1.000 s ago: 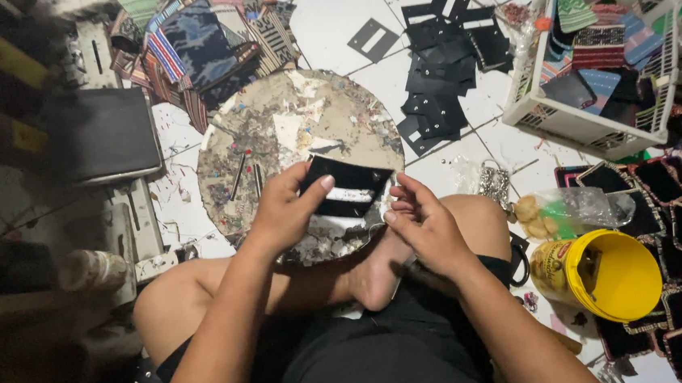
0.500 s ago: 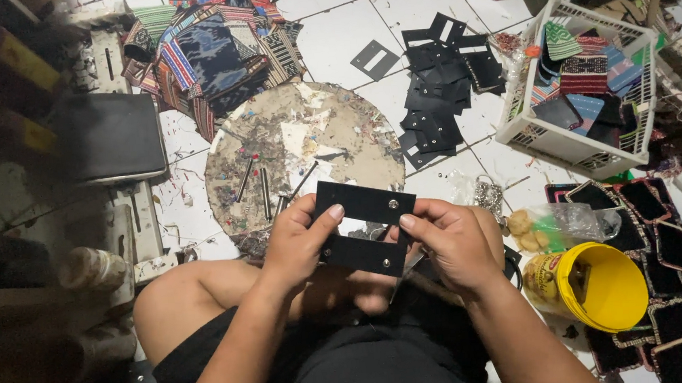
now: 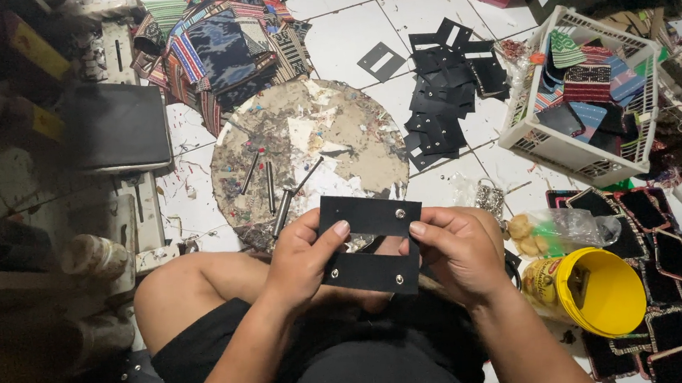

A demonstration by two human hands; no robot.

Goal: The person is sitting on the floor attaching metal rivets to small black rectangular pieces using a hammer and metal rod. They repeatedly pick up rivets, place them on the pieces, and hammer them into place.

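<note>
Hands met over the lap, both pinching one black panel [image 3: 371, 244] between them. Left hand [image 3: 302, 259] gripped its left edge, thumb on the front face, fingers curled behind. Right hand [image 3: 459, 251] held the right edge the same way, thumb tip just below the upper snap. Panel was flat, facing up toward the camera, with a rectangular cutout in its middle and small metal studs near the right corners. Just beyond the hands lay a round board [image 3: 309, 149], paint-spattered, with metal punches [image 3: 276, 188] on it. Farther out past the right hand, a pile of black pieces [image 3: 451, 94] and a white basket [image 3: 584, 91]. Beside the right wrist stood a yellow tub [image 3: 600, 293].
</note>
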